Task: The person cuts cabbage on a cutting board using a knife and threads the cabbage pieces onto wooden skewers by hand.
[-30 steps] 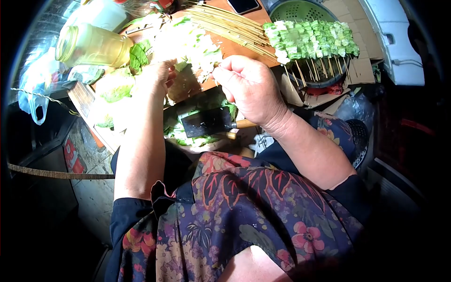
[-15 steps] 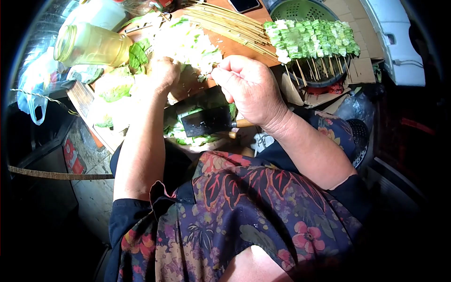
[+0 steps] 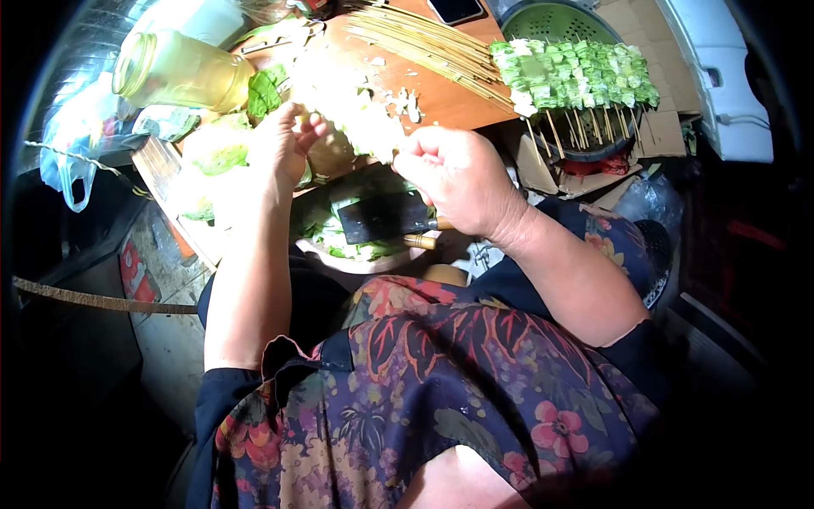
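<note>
My left hand [image 3: 290,142] is palm inward with its fingers curled, beside a glare-washed heap of cut cabbage [image 3: 339,93]; what lies at its fingertips is lost in the glare. My right hand [image 3: 449,174] is closed in a pinch at the heap's right side, and pale cabbage pieces [image 3: 380,140] show at its fingertips. Whatever stick it may grip is hidden. Bare wooden skewers [image 3: 424,42] lie across the orange board. Skewers loaded with cabbage [image 3: 572,76] rest side by side over a green colander [image 3: 560,21].
A cleaver [image 3: 381,218] lies over a bowl of cabbage [image 3: 356,259] below my hands. At the left are a glass jar [image 3: 182,72], whole cabbage [image 3: 216,153] and a blue plastic bag [image 3: 72,153]. A phone [image 3: 456,8] lies at the top, cardboard [image 3: 657,59] at the right.
The view has shifted slightly. My left hand has turned and its fingers have opened somewhat. My right hand sits slightly lower, and cabbage pieces now show between the hands.
</note>
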Demonstrator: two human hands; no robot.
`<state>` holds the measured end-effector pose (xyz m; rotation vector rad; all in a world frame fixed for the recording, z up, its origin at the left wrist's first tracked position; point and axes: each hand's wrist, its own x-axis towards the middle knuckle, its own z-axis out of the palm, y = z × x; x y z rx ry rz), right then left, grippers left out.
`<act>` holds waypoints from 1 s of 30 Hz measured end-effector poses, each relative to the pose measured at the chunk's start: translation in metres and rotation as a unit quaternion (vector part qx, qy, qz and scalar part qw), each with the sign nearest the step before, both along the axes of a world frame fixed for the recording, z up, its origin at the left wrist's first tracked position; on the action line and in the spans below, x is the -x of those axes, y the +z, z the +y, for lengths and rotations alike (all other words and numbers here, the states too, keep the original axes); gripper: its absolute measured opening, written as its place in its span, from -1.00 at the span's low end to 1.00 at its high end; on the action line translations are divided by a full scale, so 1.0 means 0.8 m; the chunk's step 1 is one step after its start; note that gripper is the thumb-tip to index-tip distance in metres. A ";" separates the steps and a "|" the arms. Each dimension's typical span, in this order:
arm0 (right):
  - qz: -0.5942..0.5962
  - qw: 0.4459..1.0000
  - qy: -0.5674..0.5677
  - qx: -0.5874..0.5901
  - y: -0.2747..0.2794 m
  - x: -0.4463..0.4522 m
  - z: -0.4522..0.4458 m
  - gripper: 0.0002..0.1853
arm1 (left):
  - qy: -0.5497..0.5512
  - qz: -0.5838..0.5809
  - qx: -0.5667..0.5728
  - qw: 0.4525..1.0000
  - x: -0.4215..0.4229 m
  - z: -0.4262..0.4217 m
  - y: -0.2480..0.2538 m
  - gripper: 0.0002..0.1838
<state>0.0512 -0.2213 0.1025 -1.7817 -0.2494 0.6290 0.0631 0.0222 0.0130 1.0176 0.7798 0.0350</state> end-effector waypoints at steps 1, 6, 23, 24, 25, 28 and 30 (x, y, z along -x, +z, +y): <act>0.029 0.999 0.014 0.005 0.005 0.002 0.001 -0.83 | 0.034 -0.017 0.030 0.999 -0.002 0.010 0.003 -0.85; -0.011 0.999 0.039 0.029 0.002 0.007 0.012 -0.80 | 0.060 -0.074 0.022 0.995 0.009 0.021 0.029 -0.87; 0.055 0.997 0.058 0.003 0.008 0.017 0.026 -0.86 | 0.012 -0.116 -0.174 0.978 0.023 0.022 0.066 -0.56; 0.055 0.997 0.057 0.003 0.007 0.018 0.026 -0.86 | 0.011 -0.116 -0.173 0.978 0.023 0.019 0.065 -0.56; 0.068 0.996 0.052 -0.010 0.005 0.019 0.026 -0.86 | 0.012 -0.121 -0.202 0.972 0.024 0.016 0.063 -0.56; 0.059 0.997 0.035 -0.033 -0.007 0.022 0.025 -0.86 | -0.007 -0.119 -0.230 0.966 0.024 0.006 0.064 -0.57; 0.038 0.998 0.024 -0.042 -0.010 0.023 0.025 -0.86 | -0.025 -0.113 -0.228 0.967 0.024 0.003 0.064 -0.58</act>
